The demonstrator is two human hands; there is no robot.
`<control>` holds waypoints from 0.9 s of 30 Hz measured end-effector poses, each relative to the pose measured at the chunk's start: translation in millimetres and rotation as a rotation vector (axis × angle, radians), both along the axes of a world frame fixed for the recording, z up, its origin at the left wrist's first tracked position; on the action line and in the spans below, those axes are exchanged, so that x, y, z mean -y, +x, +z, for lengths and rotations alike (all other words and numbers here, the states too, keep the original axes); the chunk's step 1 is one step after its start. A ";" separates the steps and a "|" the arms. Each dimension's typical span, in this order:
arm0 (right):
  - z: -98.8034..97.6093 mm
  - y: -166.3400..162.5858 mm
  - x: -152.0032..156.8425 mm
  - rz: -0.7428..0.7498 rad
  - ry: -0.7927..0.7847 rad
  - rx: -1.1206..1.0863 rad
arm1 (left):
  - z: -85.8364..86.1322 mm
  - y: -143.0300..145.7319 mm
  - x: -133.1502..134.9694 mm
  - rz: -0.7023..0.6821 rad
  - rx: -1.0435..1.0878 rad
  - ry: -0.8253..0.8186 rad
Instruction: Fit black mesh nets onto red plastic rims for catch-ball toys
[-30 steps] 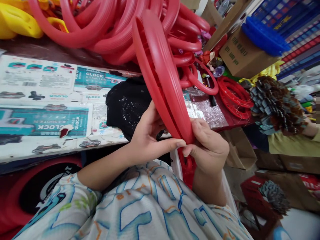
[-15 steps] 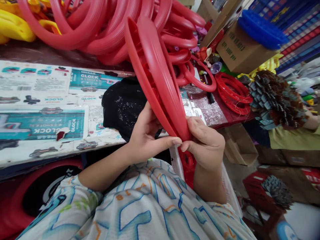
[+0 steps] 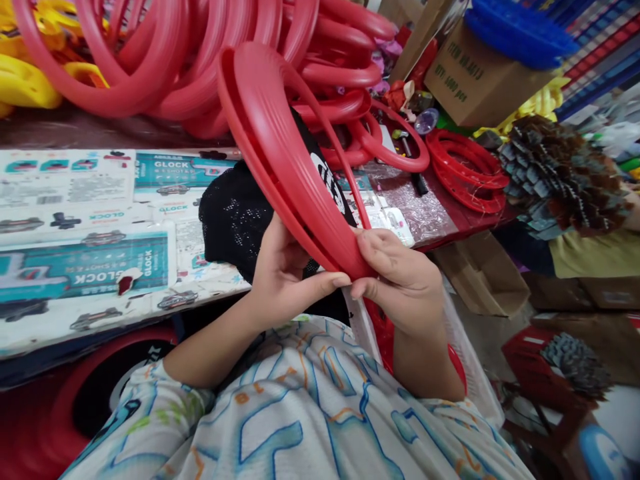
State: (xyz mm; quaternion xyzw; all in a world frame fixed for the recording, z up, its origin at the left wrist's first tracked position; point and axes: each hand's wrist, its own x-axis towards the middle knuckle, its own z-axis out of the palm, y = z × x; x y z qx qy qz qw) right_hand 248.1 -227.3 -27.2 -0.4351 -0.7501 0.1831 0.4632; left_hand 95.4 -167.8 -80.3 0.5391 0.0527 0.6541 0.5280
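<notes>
Tilted up in front of my chest is a red plastic ring (image 3: 295, 153) made of two shells, with a narrow gap showing between them along the left edge. My left hand (image 3: 285, 273) grips its lower left rim, thumb stretched along the bottom and fingers partly hidden behind. At the lower right, my right hand (image 3: 400, 277) pinches the rim between thumb and fingers, close to the left thumb. Black mesh fabric (image 3: 227, 220) lies behind the ring on the table. Through the ring's opening, a black surface with white print (image 3: 327, 180) shows.
Many red rings (image 3: 165, 73) are heaped at the back, beside yellow plastic parts (image 3: 30, 83). Flat red rings (image 3: 465, 170) and a hammer (image 3: 407, 143) lie to the right. Printed cardboard (image 3: 100, 247) covers the table. Another person's arm (image 3: 633, 213) holds a brown-grey stack at far right.
The ring has turned in my hands, so its broad outer face and opening show more. Its top has tipped to the left. Both hands keep their hold.
</notes>
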 end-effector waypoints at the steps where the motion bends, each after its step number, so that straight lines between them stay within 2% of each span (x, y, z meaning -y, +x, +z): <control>1: -0.2 0.2 -0.1 0.002 0.006 0.008 | -1.2 -0.1 -0.1 0.007 -0.002 0.008; 10: 0.7 -2.9 -2.6 -0.004 0.063 0.091 | -3.2 0.7 -2.6 0.080 0.007 0.039; 15: 8.1 -3.4 -1.8 0.009 0.099 0.223 | 0.2 -2.8 -5.3 0.043 -0.017 0.003; 20: 11.8 -6.6 -0.9 -0.015 0.137 0.404 | -0.8 -13.7 -3.1 -0.069 0.016 -0.146; 24: 2.1 -12.5 -4.6 0.034 0.171 0.412 | -8.0 -27.7 -0.1 -0.177 -0.003 -0.322; 27: -6.3 -18.2 -8.8 0.066 0.207 0.405 | -13.3 -37.1 -0.3 -0.168 -0.029 -0.363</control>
